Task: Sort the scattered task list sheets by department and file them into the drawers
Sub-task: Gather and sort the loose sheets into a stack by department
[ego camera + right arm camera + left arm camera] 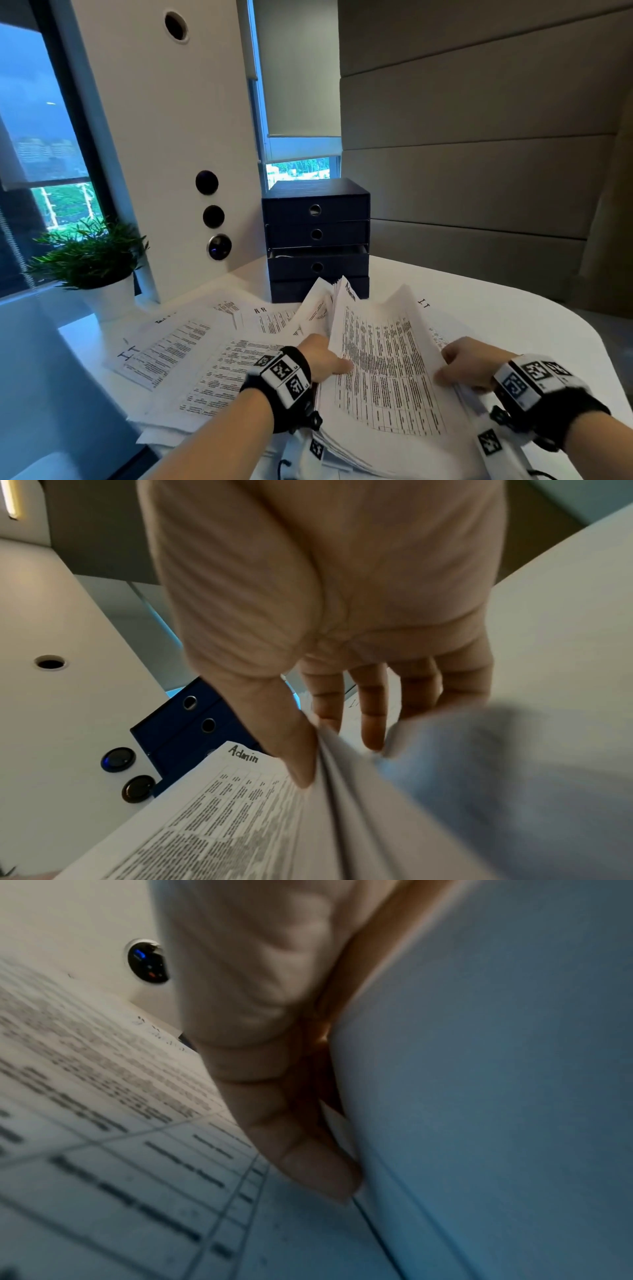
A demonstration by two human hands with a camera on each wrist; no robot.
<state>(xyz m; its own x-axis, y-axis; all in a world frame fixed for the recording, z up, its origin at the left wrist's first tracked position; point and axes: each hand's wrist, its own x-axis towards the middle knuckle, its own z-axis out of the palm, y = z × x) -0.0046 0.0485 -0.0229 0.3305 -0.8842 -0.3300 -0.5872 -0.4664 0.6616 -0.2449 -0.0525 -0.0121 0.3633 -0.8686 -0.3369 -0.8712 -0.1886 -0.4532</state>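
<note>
We've got both hands on the Admin stack (387,370) at the table's (534,329) near edge: left hand (322,356) gripping its left side, right hand (469,363) pinching the right. Loose sheets (191,356) spread out to the left, and the drawer unit (317,240) sits at the far edge.

"Admin" stood handwritten at the top of the raised sheet (219,799); "H-R" headed a sheet (274,320) lying before the drawers; "I.T" marked the far corner of a sheet (430,317) on the right; "I.T" also stood on a sheet (161,353) at the left; the printed tables were too blurred to read.
</note>
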